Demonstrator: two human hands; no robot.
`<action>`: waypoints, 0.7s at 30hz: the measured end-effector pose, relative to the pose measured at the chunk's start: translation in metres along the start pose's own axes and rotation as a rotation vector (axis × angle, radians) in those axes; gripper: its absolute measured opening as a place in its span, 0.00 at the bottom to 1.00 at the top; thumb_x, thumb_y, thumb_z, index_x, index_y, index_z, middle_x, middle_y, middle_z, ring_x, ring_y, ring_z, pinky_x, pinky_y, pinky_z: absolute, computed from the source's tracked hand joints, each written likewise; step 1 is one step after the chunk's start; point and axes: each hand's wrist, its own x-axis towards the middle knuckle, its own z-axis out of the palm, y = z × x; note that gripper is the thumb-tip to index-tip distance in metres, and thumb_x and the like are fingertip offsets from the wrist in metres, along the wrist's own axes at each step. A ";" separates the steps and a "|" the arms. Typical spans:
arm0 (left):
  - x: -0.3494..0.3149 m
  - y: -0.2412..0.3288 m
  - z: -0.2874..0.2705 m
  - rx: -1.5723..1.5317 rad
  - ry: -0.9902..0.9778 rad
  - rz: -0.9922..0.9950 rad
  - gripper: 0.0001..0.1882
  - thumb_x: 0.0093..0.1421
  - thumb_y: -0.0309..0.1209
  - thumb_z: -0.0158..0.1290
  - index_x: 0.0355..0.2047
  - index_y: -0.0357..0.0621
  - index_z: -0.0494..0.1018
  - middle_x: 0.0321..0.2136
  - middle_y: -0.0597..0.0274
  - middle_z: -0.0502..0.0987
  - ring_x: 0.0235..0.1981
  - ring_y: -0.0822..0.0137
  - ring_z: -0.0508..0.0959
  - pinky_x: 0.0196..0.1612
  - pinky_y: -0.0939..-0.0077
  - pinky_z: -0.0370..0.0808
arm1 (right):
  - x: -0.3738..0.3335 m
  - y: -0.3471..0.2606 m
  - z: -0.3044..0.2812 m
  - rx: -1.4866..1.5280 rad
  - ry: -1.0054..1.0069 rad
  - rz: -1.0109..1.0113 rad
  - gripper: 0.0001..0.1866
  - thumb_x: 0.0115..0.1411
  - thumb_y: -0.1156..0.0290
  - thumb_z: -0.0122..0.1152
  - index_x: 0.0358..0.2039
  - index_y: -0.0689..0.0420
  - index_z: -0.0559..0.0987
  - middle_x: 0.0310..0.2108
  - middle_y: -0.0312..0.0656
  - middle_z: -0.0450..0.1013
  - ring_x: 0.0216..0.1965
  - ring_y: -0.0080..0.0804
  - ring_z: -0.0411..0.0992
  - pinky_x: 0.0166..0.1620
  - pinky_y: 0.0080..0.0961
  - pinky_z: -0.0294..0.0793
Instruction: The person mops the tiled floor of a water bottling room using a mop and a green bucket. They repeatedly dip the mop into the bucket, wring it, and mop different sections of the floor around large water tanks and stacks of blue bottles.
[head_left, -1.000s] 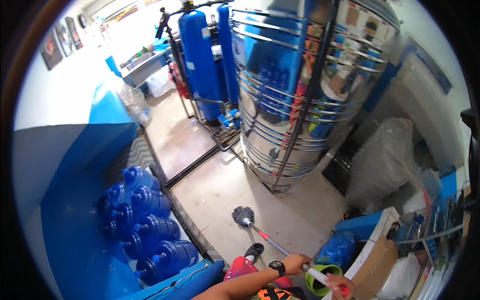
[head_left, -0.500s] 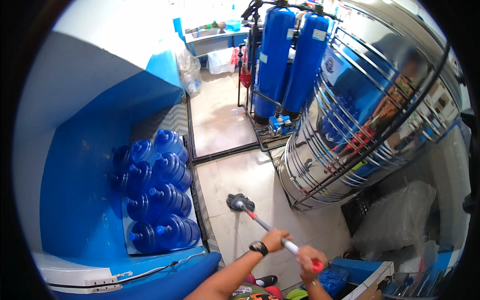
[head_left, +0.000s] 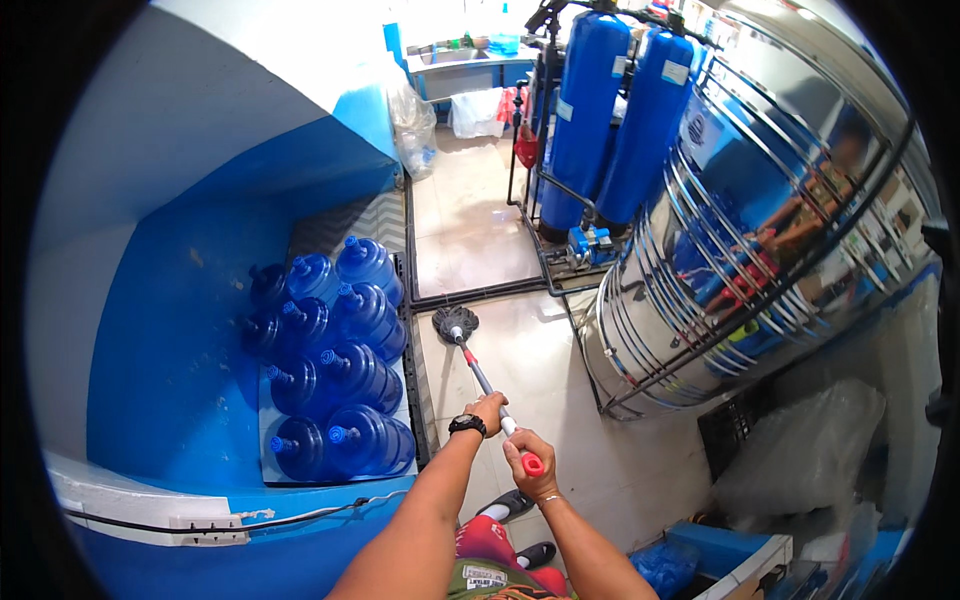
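Observation:
A mop (head_left: 478, 375) slants away from me across the tiled floor, with a grey pole and red fittings. Its dark round head (head_left: 456, 323) rests on the tiles beside the black pipes. My left hand (head_left: 487, 413), with a black watch at the wrist, is wrapped round the middle of the pole. Closer to me, my right hand (head_left: 532, 462) grips the white upper part near the red end. Several blue water jugs (head_left: 368, 378) lie stacked to the left of the mop.
Two tall blue tanks (head_left: 588, 115) and a small blue pump (head_left: 590, 245) stand ahead. A shiny steel tank (head_left: 660, 330) inside a metal rail fills the right. Black pipes (head_left: 480, 299) cross the floor. A clear plastic bag (head_left: 800, 445) lies at lower right, a sink (head_left: 452, 57) far back.
The mop head has slid forward and left, up to the floor pipes. Both hands have moved forward and left with the pole. My view has shifted, bringing more of my arms and feet in.

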 end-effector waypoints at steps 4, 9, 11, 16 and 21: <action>-0.033 0.032 0.038 0.112 0.065 0.251 0.22 0.59 0.38 0.62 0.53 0.51 0.74 0.52 0.52 0.78 0.54 0.48 0.78 0.57 0.52 0.76 | -0.048 -0.013 -0.050 -0.010 0.015 0.060 0.06 0.62 0.78 0.63 0.27 0.60 0.78 0.25 0.39 0.75 0.30 0.32 0.75 0.55 0.38 0.76; -0.110 0.128 0.105 0.098 -0.135 0.483 0.13 0.54 0.31 0.63 0.41 0.52 0.81 0.43 0.51 0.79 0.47 0.48 0.80 0.50 0.52 0.77 | -0.156 -0.087 -0.161 -0.099 0.115 0.159 0.05 0.59 0.80 0.67 0.27 0.61 0.80 0.28 0.40 0.78 0.34 0.31 0.78 0.55 0.35 0.77; -0.154 0.170 0.132 0.002 -0.188 0.704 0.12 0.53 0.37 0.65 0.37 0.51 0.82 0.39 0.51 0.80 0.43 0.46 0.81 0.50 0.53 0.77 | -0.205 -0.129 -0.207 -0.086 0.161 0.233 0.03 0.57 0.80 0.69 0.28 0.62 0.81 0.31 0.42 0.81 0.36 0.32 0.79 0.53 0.35 0.77; -0.239 0.253 0.183 -0.008 -0.446 0.830 0.13 0.57 0.42 0.61 0.36 0.46 0.81 0.32 0.47 0.84 0.39 0.42 0.83 0.47 0.48 0.79 | -0.282 -0.193 -0.272 -0.096 0.193 0.230 0.04 0.60 0.79 0.61 0.28 0.63 0.82 0.28 0.43 0.80 0.33 0.33 0.79 0.50 0.34 0.78; -0.254 0.267 0.186 0.074 -0.573 0.899 0.10 0.51 0.34 0.57 0.33 0.47 0.80 0.29 0.52 0.84 0.38 0.49 0.84 0.52 0.52 0.74 | -0.287 -0.193 -0.252 -0.001 0.373 0.226 0.05 0.60 0.78 0.61 0.28 0.63 0.82 0.27 0.43 0.80 0.32 0.33 0.79 0.50 0.34 0.78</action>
